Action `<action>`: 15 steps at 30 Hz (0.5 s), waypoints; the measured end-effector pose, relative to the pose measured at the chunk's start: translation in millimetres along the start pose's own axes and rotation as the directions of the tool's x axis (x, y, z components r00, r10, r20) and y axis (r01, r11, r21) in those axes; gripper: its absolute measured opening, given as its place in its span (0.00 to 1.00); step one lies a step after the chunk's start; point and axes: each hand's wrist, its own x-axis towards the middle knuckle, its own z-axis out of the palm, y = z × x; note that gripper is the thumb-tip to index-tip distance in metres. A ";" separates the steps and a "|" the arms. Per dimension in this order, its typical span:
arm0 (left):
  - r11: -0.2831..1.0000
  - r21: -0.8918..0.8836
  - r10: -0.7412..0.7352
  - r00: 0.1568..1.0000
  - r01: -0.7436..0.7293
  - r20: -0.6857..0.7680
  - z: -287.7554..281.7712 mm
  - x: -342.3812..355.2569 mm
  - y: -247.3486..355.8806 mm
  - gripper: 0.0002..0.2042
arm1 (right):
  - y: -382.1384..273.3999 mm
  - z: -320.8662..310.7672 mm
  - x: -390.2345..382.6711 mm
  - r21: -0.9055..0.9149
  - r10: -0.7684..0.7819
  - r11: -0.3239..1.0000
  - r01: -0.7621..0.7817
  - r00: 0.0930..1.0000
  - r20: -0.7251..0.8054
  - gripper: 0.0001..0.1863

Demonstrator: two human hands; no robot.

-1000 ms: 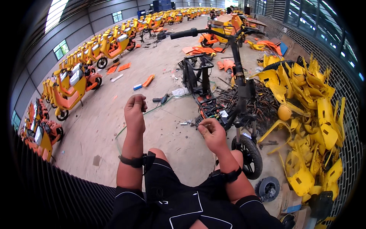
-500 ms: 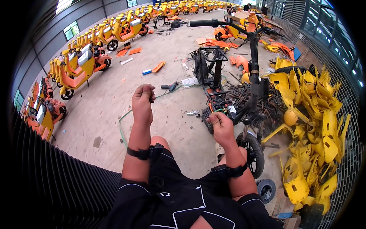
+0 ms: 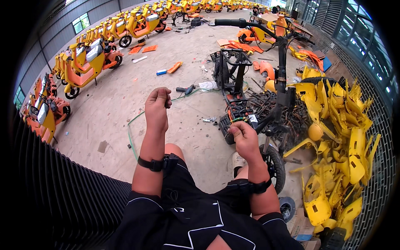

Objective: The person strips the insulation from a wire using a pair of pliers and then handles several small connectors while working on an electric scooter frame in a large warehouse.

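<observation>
My left hand (image 3: 157, 106) is raised above the floor, its thumb pressed to curled fingers. Whatever may be inside that pinch is too small or hidden to name. My right hand (image 3: 245, 141) is pinched too, lower down and close to the stripped black scooter frame (image 3: 236, 77); I cannot make out anything between its fingers. The frame stands to the right with a bare handlebar (image 3: 280, 62), a front wheel (image 3: 275, 168) and an orange-and-black deck. On the floor beyond my hands lies a dark power tool (image 3: 186, 89), with a green cable (image 3: 131, 135) curving near it.
A heap of yellow scooter panels (image 3: 333, 166) leans along the brick wall at right. Behind the frame lies a pile of dark metal parts (image 3: 273, 106). Yellow-orange scooters (image 3: 85, 68) stand in rows at left and far back. Orange panels (image 3: 175, 67) lie scattered about the floor.
My view has shifted slightly, so the scooter frame and the floor items sit a little differently. Both hands keep nearly the same pinched pose; the left appears slightly higher.
</observation>
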 end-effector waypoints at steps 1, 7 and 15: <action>1.000 -0.006 0.003 1.000 -0.003 0.001 0.4 -0.6 -1.0 0.12 | 4.2 0.0 1.4 0.017 0.042 0.999 -0.042 0.999 -0.006 0.04; 1.000 -0.013 0.010 1.000 -0.010 -0.014 -7.1 -0.4 -0.5 0.12 | -15.1 -2.6 3.9 0.142 0.142 0.978 -0.156 0.984 0.105 0.03; 1.000 -0.017 0.006 0.998 -0.007 -0.063 -13.9 4.9 -7.8 0.11 | -5.2 5.0 15.3 0.054 -0.026 0.998 0.026 1.000 0.008 0.05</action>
